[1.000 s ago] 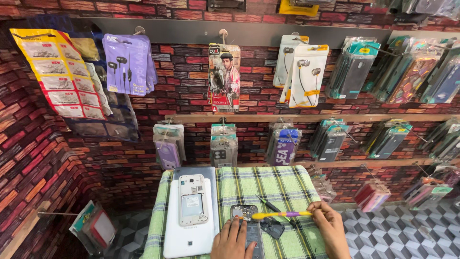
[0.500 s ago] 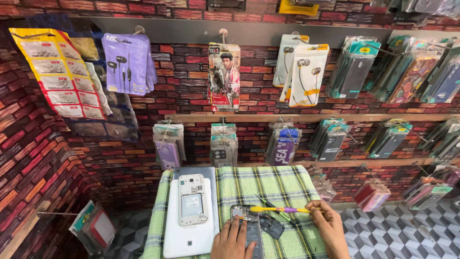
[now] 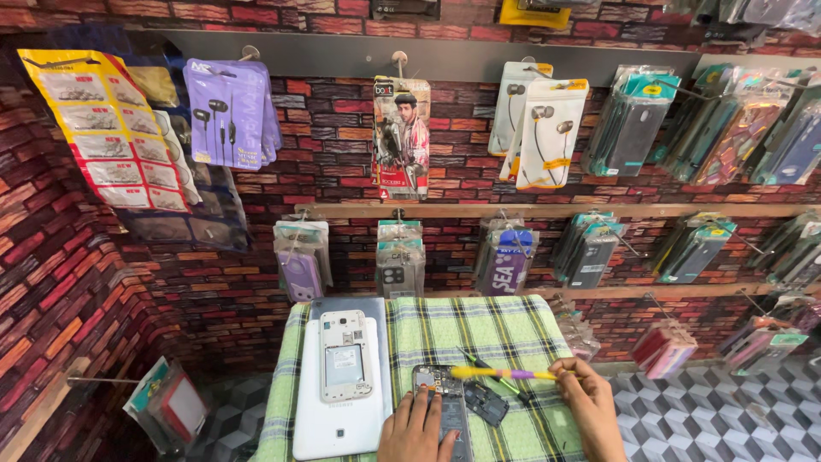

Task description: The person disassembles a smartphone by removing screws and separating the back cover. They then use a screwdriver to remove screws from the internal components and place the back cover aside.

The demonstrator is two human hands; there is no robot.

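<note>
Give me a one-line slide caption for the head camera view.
Left hand steadies an opened phone on a green plaid cloth while right hand points a yellow-handled screwdriver at it.

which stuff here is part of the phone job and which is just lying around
In use:
left hand steadying the opened dark phone
right hand holding the yellow and purple screwdriver
small dark removed panel
green checked cloth underneath

Lying about:
white phone with its back off on a white tablet
packaged earphones and phone cases hanging on the brick-pattern wall
</note>
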